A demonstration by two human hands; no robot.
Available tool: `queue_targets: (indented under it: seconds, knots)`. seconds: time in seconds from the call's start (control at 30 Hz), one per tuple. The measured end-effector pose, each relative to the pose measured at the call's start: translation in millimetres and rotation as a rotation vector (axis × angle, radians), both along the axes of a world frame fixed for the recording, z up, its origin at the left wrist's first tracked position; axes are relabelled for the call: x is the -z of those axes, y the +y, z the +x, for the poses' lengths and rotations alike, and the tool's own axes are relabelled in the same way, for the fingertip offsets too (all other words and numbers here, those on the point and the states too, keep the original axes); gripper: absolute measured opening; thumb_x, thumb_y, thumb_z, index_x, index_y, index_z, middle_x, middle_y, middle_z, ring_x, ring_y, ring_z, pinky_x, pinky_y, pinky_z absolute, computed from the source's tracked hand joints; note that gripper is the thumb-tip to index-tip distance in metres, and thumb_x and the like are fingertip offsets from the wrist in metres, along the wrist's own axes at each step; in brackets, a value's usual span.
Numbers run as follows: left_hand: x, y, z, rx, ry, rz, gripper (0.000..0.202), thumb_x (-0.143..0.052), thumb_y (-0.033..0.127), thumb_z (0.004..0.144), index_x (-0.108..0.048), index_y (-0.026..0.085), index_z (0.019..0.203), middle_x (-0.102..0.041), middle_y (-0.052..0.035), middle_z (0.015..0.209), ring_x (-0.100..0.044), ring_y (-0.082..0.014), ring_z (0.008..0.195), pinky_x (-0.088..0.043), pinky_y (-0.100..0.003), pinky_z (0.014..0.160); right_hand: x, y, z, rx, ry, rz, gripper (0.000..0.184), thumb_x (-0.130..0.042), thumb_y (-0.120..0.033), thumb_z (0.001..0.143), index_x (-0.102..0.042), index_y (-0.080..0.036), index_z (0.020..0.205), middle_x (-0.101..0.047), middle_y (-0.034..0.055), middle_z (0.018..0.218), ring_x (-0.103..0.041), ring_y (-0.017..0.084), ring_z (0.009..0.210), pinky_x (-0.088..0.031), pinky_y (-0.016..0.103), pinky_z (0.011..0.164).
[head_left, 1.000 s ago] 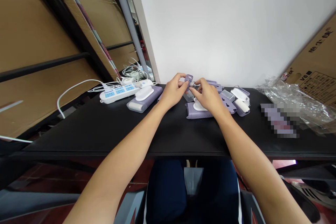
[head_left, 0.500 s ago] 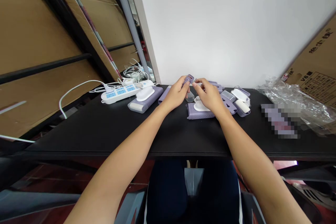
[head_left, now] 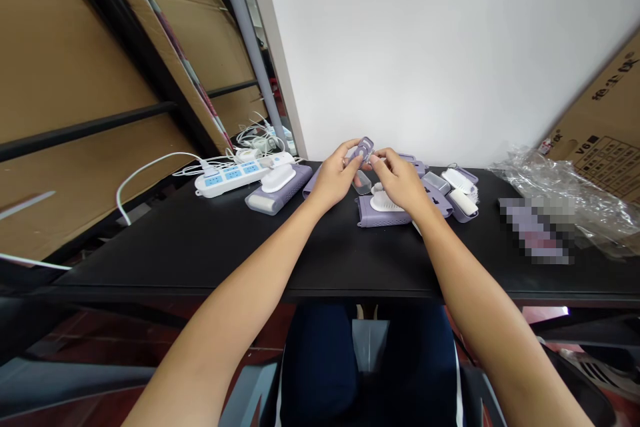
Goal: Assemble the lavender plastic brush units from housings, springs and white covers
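Note:
Above the black table (head_left: 240, 247), my left hand (head_left: 335, 179) is closed on a small purple plastic part (head_left: 367, 144) with an opening in it. My right hand (head_left: 404, 180) pinches something small and thin, metallic-looking, against the lower right edge of that part; its exact kind is too small to make out. Beneath the hands lie a clear plastic piece (head_left: 361, 184) and a purple perforated case (head_left: 383, 217) topped by a white bristled brush (head_left: 386, 201), partly covered by my right hand.
On the left sit a white power strip (head_left: 233, 175) and another purple case (head_left: 286, 195) bearing a white oval piece (head_left: 278, 178). Further purple parts and white brushes (head_left: 459, 181) cluster at right. Crumpled clear plastic wrap (head_left: 565, 180) and a cardboard box (head_left: 600, 133) occupy the right end.
The purple part has tipped upright and shows more of its face. My right fingers have shifted slightly down along its edge, still pinching the small thin piece.

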State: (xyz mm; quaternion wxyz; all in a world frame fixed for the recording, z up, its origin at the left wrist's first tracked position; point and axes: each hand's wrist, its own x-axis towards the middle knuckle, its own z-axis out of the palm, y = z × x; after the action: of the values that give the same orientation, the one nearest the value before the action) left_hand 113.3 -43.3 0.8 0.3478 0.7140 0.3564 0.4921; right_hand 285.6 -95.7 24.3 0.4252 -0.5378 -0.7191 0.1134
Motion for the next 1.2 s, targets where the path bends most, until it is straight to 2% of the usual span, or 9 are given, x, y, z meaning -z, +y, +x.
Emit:
queue_targets:
  seconds: [0.07, 0.17, 0.33, 0.47, 0.63, 0.83, 1.0, 1.2]
  knots:
    - [1.7, -1.0, -0.2, -0.01, 0.026, 0.057, 0.042, -0.057, 0.04, 0.101, -0.059, 0.026, 0.141, -0.068, 0.0029, 0.074, -0.068, -0.0159, 0.064, -0.052, -0.028, 0.07, -0.3, -1.1, -1.0, 0.009, -0.053, 0.005, 0.031, -0.051, -0.051, 0.105, -0.068, -0.027, 0.114, -0.071, -0.0002, 0.078, -0.066, 0.023, 0.078, -0.039, 0.032, 0.071]
    - [3.4, -0.8, -1.1, -0.011, 0.03, 0.116, 0.039, -0.058, 0.037, 0.099, -0.06, 0.028, 0.137, -0.066, 0.004, 0.076, -0.071, -0.0161, 0.071, -0.051, -0.027, 0.071, 0.0, -1.5, -1.8, 0.027, -0.092, 0.019, 0.031, -0.053, -0.051, 0.104, -0.068, -0.027, 0.117, -0.07, 0.0, 0.077, -0.065, 0.023, 0.077, -0.037, 0.031, 0.07]
    - [1.3, -2.8, -3.1, -0.076, 0.107, 0.149, 0.046, -0.057, 0.036, 0.099, -0.058, 0.028, 0.145, -0.068, 0.0037, 0.08, -0.074, -0.0174, 0.081, -0.052, -0.026, 0.078, 0.4, -1.5, -1.9, 0.029, -0.093, 0.021, 0.032, -0.052, -0.05, 0.106, -0.069, -0.026, 0.119, -0.072, 0.0005, 0.08, -0.065, 0.023, 0.077, -0.037, 0.031, 0.07]
    - [0.7, -6.6, -5.1, -0.174, 0.236, 0.282, 0.045, -0.057, 0.033, 0.101, -0.062, 0.027, 0.146, -0.069, 0.0034, 0.078, -0.071, -0.0155, 0.075, -0.049, -0.025, 0.077, -0.2, -1.6, -2.0, 0.043, -0.089, 0.025, 0.033, -0.052, -0.05, 0.106, -0.069, -0.025, 0.118, -0.071, 0.0003, 0.079, -0.066, 0.022, 0.078, -0.037, 0.031, 0.069]
    - [3.8, -6.2, -6.0, -0.25, 0.346, 0.411, 0.043, -0.058, 0.029, 0.102, -0.066, 0.027, 0.144, -0.074, 0.0011, 0.086, -0.062, -0.0126, 0.066, -0.046, -0.023, 0.072, -0.1, -0.7, -1.6, 0.042, -0.083, 0.027, 0.032, -0.051, -0.049, 0.106, -0.069, -0.025, 0.118, -0.072, 0.0003, 0.081, -0.067, 0.022, 0.08, -0.039, 0.03, 0.071]
    - [5.5, -3.2, -6.8, -0.268, 0.377, 0.448, 0.042, -0.059, 0.03, 0.102, -0.066, 0.029, 0.143, -0.075, 0.0013, 0.087, -0.062, -0.0133, 0.064, -0.046, -0.023, 0.071, -0.4, -1.1, -1.5, 0.051, -0.099, 0.023, 0.032, -0.051, -0.05, 0.106, -0.069, -0.025, 0.118, -0.073, 0.0006, 0.082, -0.068, 0.022, 0.08, -0.038, 0.03, 0.069]
    - [3.5, -6.1, -7.3, -0.283, 0.407, 0.419, 0.043, -0.06, 0.03, 0.101, -0.066, 0.031, 0.144, -0.076, 0.0004, 0.089, -0.067, -0.0159, 0.069, -0.046, -0.024, 0.072, -0.5, -1.7, -1.7, 0.045, -0.129, 0.021, 0.031, -0.051, -0.047, 0.106, -0.069, -0.025, 0.12, -0.074, 0.0008, 0.083, -0.068, 0.023, 0.079, -0.036, 0.031, 0.069]
    - [2.3, -7.9, -6.8, -0.289, 0.428, 0.395, 0.043, -0.059, 0.032, 0.102, -0.066, 0.031, 0.144, -0.074, 0.0, 0.083, -0.069, -0.0184, 0.07, -0.046, -0.026, 0.072, -1.3, -2.0, -2.4, 0.043, -0.125, 0.017, 0.031, -0.051, -0.047, 0.107, -0.068, -0.025, 0.12, -0.073, 0.001, 0.082, -0.067, 0.023, 0.08, -0.037, 0.031, 0.07]
